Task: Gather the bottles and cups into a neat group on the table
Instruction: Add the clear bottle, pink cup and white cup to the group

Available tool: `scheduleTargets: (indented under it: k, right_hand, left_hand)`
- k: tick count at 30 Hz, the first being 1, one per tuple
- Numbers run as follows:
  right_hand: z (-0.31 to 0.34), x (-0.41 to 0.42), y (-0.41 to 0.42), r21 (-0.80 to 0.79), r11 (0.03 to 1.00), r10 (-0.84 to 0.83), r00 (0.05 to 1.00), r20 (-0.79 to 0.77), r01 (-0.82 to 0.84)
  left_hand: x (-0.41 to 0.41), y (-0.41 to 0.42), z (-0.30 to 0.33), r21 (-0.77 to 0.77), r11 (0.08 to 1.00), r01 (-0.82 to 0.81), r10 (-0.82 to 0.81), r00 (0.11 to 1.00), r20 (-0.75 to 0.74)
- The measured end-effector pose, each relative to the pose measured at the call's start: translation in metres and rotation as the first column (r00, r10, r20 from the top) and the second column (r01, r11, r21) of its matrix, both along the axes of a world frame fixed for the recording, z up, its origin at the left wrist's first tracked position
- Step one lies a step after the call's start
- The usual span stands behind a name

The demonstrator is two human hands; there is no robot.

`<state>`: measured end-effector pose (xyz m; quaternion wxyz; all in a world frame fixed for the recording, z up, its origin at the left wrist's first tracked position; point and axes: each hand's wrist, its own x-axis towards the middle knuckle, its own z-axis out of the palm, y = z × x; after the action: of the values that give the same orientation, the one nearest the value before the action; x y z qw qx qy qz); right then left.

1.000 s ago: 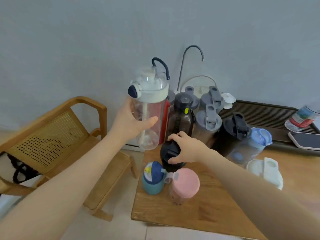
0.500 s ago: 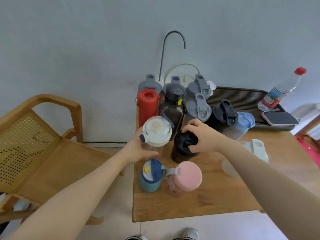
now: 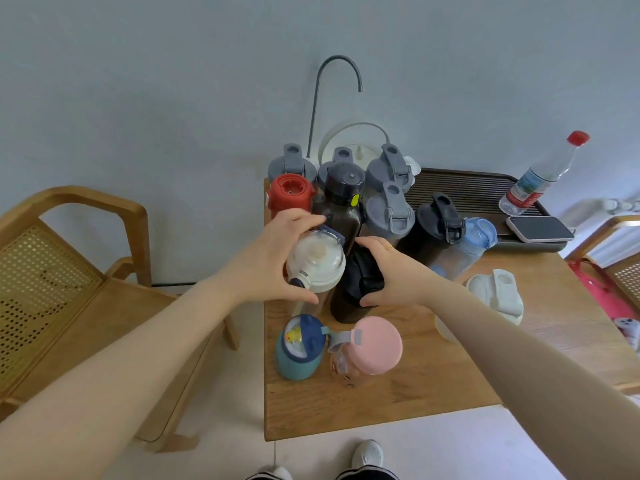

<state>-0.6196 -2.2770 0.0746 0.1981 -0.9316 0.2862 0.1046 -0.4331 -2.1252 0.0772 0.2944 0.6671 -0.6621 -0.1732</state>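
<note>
The white-lidded bottle (image 3: 316,263) is clasped by the left hand (image 3: 273,258). Just right of it, the black bottle (image 3: 356,289) is gripped by the right hand (image 3: 394,275), the pink-lidded cup (image 3: 372,344) standing nearer

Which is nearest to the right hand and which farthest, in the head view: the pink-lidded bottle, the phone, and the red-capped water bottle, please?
From the right hand, which grips the black bottle:
1. The pink-lidded bottle, just below the hand, toward the table's near edge.
2. The phone, off to the right on the dark tray.
3. The red-capped water bottle, leaning at the tray's far right corner.
</note>
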Motion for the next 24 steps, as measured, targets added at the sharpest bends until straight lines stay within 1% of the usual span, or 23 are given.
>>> scheduleTargets:
  k: [2,4,6,9,11,12,15,17,20,24]
  right_hand:
    - [-0.004,0.003,0.002,-0.045,0.999,0.003,1.000,-0.028,-0.004]
    - [-0.008,0.005,0.003,-0.056,0.998,-0.005,1.000,-0.031,0.003]
    - [-0.011,0.006,0.003,-0.045,0.999,-0.022,1.000,-0.018,0.021]
    - [-0.012,0.006,0.005,-0.044,0.998,-0.051,0.999,0.011,0.051]
    - [-0.012,0.006,0.004,-0.029,0.998,-0.059,0.997,0.044,0.060]
    - [-0.012,0.006,0.002,-0.014,0.998,-0.059,0.997,0.051,0.060]
    - [-0.006,0.008,-0.006,0.025,1.000,-0.012,1.000,0.015,0.011]
    - [0.000,0.012,-0.011,0.013,0.999,0.042,0.998,-0.052,-0.041]
    - [0.009,0.020,-0.017,-0.040,0.991,0.124,0.984,-0.130,-0.130]
    - [0.015,0.025,-0.021,-0.152,0.955,0.222,0.953,-0.204,-0.255]
  left_hand:
    - [-0.004,-0.011,0.004,0.059,0.994,0.095,-0.103,0.981,0.162]
    - [-0.007,-0.018,0.001,0.118,0.987,0.106,-0.133,0.959,0.250]
    - [-0.010,-0.020,-0.002,0.099,0.994,0.050,-0.076,0.958,0.278]
    - [-0.013,-0.017,-0.005,0.038,0.997,-0.070,0.058,0.967,0.249]
    - [-0.017,-0.016,-0.003,0.059,0.989,-0.136,0.118,0.962,0.245]
    - [-0.018,-0.016,-0.001,0.080,0.986,-0.147,0.120,0.955,0.272]
    - [-0.013,-0.019,0.007,0.091,0.987,-0.129,0.076,0.893,0.444]
    - [-0.005,-0.022,0.013,0.068,0.995,-0.076,0.032,0.863,0.505]
    - [0.004,-0.027,0.018,0.077,0.996,0.034,-0.070,0.852,0.519]
    - [0.008,-0.038,0.026,0.174,0.978,0.116,-0.191,0.838,0.512]
